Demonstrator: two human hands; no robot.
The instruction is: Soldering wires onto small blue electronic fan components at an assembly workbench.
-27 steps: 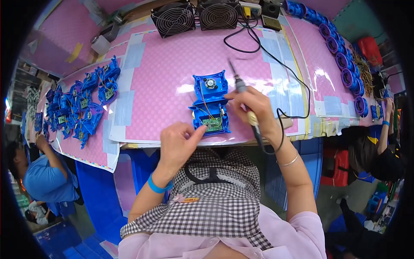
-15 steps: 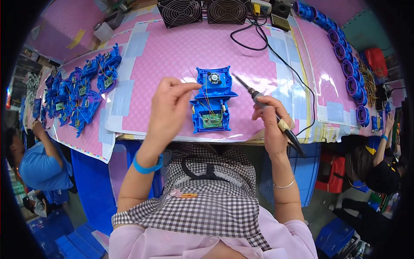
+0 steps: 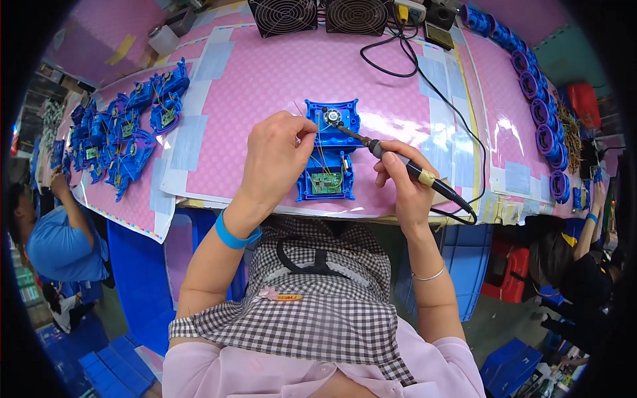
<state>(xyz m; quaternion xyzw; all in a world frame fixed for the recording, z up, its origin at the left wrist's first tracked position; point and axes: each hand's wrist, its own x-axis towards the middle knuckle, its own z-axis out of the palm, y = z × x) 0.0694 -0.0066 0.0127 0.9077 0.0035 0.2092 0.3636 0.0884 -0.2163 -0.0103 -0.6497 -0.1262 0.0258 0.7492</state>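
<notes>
Two blue housing halves (image 3: 342,141) lie open on the pink bench (image 3: 245,79); I'd judge them light and stiff, best held by the outer edges, sparing delicate wires (image 3: 321,159). My left hand (image 3: 277,154) arches beside them, fingertips pinched, hold unclear; my right hand (image 3: 410,192) curls round a slanted soldering iron (image 3: 415,170).

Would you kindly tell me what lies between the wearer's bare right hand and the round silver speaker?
In the head view, a dark soldering iron reaches from the right hand toward the speaker.
</notes>
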